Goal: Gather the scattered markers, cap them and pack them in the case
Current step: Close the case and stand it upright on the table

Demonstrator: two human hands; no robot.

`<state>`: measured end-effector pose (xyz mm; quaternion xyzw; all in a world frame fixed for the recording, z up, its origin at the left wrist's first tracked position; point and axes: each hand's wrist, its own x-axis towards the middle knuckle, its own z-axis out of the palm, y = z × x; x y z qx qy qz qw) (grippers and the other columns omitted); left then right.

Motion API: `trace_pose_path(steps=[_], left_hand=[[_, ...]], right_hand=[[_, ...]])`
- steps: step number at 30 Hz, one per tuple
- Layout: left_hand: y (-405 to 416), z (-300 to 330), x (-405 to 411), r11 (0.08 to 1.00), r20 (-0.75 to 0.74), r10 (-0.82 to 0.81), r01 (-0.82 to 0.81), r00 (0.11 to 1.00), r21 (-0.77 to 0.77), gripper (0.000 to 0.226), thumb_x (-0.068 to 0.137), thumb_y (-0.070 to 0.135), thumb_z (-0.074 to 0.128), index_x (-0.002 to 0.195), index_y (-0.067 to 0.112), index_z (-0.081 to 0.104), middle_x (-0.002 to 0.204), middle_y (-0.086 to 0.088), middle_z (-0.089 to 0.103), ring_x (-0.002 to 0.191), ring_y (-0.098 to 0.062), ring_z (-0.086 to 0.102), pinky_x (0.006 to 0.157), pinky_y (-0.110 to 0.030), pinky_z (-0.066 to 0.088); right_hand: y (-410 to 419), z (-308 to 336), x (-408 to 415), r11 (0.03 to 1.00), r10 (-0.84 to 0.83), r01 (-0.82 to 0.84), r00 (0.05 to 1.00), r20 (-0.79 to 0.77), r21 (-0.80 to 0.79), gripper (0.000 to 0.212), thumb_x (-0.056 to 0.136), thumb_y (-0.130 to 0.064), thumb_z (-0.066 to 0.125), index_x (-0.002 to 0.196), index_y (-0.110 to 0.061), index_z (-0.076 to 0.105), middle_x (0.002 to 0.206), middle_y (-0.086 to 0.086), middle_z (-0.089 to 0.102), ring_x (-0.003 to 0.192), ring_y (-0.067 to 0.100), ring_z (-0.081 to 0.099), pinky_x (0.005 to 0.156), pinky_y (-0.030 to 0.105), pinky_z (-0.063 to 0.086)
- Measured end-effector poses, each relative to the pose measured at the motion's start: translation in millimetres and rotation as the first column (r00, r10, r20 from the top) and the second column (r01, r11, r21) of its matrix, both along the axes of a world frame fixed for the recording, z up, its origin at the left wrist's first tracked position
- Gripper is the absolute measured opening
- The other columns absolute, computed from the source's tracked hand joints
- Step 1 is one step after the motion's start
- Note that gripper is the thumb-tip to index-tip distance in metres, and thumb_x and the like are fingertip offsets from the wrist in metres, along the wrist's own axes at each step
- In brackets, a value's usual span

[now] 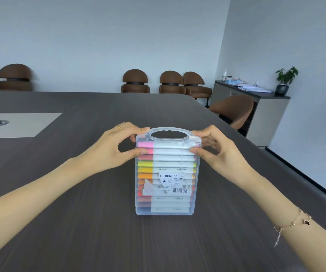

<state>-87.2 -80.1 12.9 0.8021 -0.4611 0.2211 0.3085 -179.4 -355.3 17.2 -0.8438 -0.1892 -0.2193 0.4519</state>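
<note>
On the dark wood-grain table [79, 222], between the two hands, a clear plastic marker case with a moulded carry handle [167, 212] stood upright, bottom edge on the tabletop. Inside it, capped white-barrelled markers with coloured caps [173, 158] lay stacked flat, caps toward the left hand, running pink at top through yellow and orange to darker shades at the bottom. A torn white barcode label [175, 183] was stuck on the front of the case, below both hands. Left hand [115, 149] gripped the case's upper corner on its side, thumb on the front face, fingers curled over the top edge; a gold ring [119, 127] was on one finger. Right hand [215, 150] pinched the opposite upper corner the same way, thumb in front, fingers wrapped behind. A gold chain bracelet [293, 222] sat on the right wrist. Past the left hand, a pale inset panel [30, 122] lay in the table. Beyond the hands, brown upholstered chairs [135, 81] lined the far edge; far right of the right hand stood a grey sideboard [266, 114] carrying a potted plant [285, 80].
</note>
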Motion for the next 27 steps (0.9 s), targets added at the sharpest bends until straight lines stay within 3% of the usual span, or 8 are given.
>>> trace_pose_path(steps=[4,8,11,14,17,21,27], left_hand=[[0.8,0.3,-5.6,1.0,-0.016,0.007,-0.007,1.0,-0.023,0.047,0.081,0.056,0.056,0.124,0.061,0.039,0.107,0.021,0.052,0.088,-0.005,0.053,0.086,-0.01,0.042],[1.9,-4.2,-17.2,0.999,-0.099,-0.027,0.025,0.995,-0.025,0.061,0.078,0.048,0.066,0.131,0.056,0.037,0.108,0.025,0.049,0.082,-0.008,0.056,0.079,-0.012,0.046],[5.2,-11.9,-27.2,0.999,-0.196,-0.005,0.012,0.981,0.036,0.084,0.068,0.047,0.07,0.133,0.066,0.021,0.105,0.025,0.048,0.082,-0.006,0.06,0.083,-0.012,0.047],[2.8,-6.9,-29.3,0.997,-0.25,0.017,0.004,0.968,0.082,0.087,0.065,0.048,0.071,0.125,0.075,0.014,0.094,0.017,0.057,0.085,-0.001,0.061,0.085,-0.011,0.047],[-5.9,3.6,-27.8,0.981,-0.268,0.043,0.009,0.962,0.191,0.088,0.064,0.051,0.073,0.119,0.078,0.01,0.094,0.016,0.058,0.086,0.002,0.06,0.081,-0.015,0.05],[-18.3,10.4,-32.1,0.951,-0.181,0.073,-0.014,0.981,0.308,0.085,0.066,0.056,0.069,0.126,0.061,0.009,0.111,0.013,0.055,0.092,0.004,0.057,0.081,-0.018,0.048],[-60.7,17.9,-45.7,0.95,-0.103,-0.062,0.09,0.993,0.3,0.072,0.076,0.043,0.071,0.125,0.045,0.018,0.109,0.01,0.055,0.09,0.003,0.057,0.079,-0.019,0.048]], right_hand=[[1.5,-1.4,-4.2,1.0,-0.001,0.001,1.0,0.008,0.013,0.027,0.085,-0.01,0.068,0.108,-0.014,0.055,0.114,-0.019,0.065,0.102,0.004,0.063,0.091,0.017,0.047],[3.2,-5.7,-14.0,1.0,-0.005,0.006,1.0,0.029,-0.021,0.043,0.084,-0.01,0.07,0.121,-0.022,0.051,0.116,-0.018,0.061,0.106,0.007,0.062,0.092,0.02,0.048],[-1.3,-16.5,-22.2,0.995,-0.048,0.049,0.999,0.009,-0.084,0.065,0.082,-0.011,0.072,0.133,-0.037,0.042,0.116,-0.017,0.059,0.099,0.011,0.064,0.089,0.028,0.052],[-5.5,-20.3,-30.8,0.992,-0.078,0.074,0.996,-0.041,-0.101,0.076,0.082,-0.012,0.072,0.136,-0.051,0.035,0.108,-0.012,0.06,0.094,0.012,0.065,0.087,0.03,0.054],[-5.9,-18.2,-41.9,0.987,-0.112,0.105,0.992,-0.056,-0.121,0.077,0.082,-0.013,0.073,0.134,-0.052,0.032,0.105,-0.011,0.059,0.092,0.012,0.063,0.085,0.029,0.054],[-6.6,-14.4,-63.4,0.977,-0.173,0.165,0.984,-0.044,-0.133,0.075,0.081,-0.01,0.072,0.128,-0.053,0.031,0.103,-0.007,0.056,0.089,0.011,0.061,0.081,0.028,0.054],[-22.2,-13.7,-105.9,0.931,-0.339,0.338,0.941,0.02,-0.136,0.069,0.086,-0.011,0.067,0.116,-0.06,0.029,0.105,-0.006,0.058,0.088,0.009,0.062,0.078,0.021,0.052]])
